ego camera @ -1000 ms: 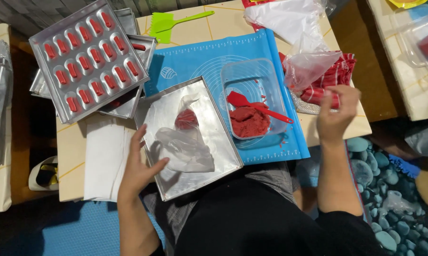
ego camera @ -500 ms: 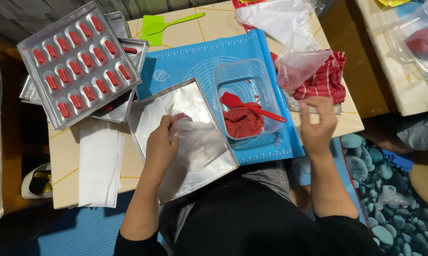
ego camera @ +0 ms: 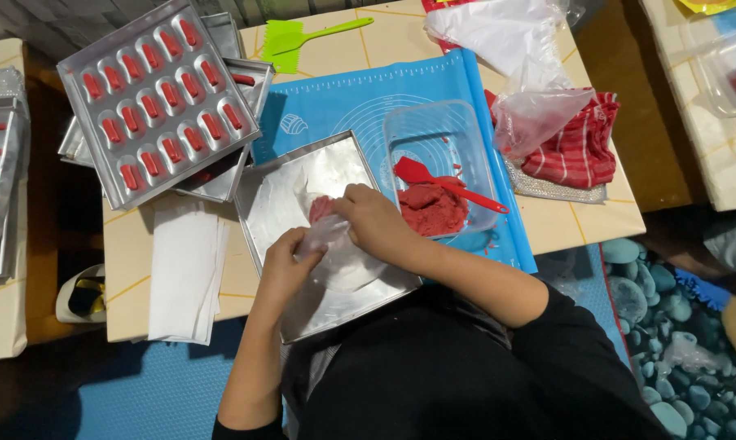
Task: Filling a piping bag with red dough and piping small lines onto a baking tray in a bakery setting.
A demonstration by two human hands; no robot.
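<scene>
Both hands at work over a flat metal tray (ego camera: 274,208) at frame centre, on a clear plastic piping bag (ego camera: 339,257) holding a lump of red paste (ego camera: 321,209).

- Left hand (ego camera: 285,269): at 7 o'clock of the bag, fingers curled together and pinched on the bag's film near its lower part — apparently to keep the bag from sliding on the smooth tray.
- Right hand (ego camera: 376,220): at 3 o'clock of the paste lump, fingers bent and closed on the upper film, thumb side toward the lump; seemingly placed so to gather or press the paste inside.
- Bag position: lying flat on the tray, red lump toward 12 o'clock, loose film toward 5 o'clock.

Surroundings:
- Clear plastic tub (ego camera: 445,167) at 2 o'clock of the tray, on a blue silicone mat (ego camera: 343,102); more red paste and a red spatula (ego camera: 441,179) inside, within short reach of the right hand.
- Metal mould tray (ego camera: 158,102) with red-filled oblong cavities at 10 o'clock, stacked on further trays.
- Green scraper (ego camera: 290,37) at 12 o'clock; white paper sheets (ego camera: 184,277) at 8 o'clock; red striped cloth (ego camera: 575,147) at 3 o'clock.

Limits of view: bag opening and tip not distinguishable — film transparent and partly under the hands. Fingertip contact points mostly covered by the hands. Tray's near edge hidden by the dark-clothed torso.
</scene>
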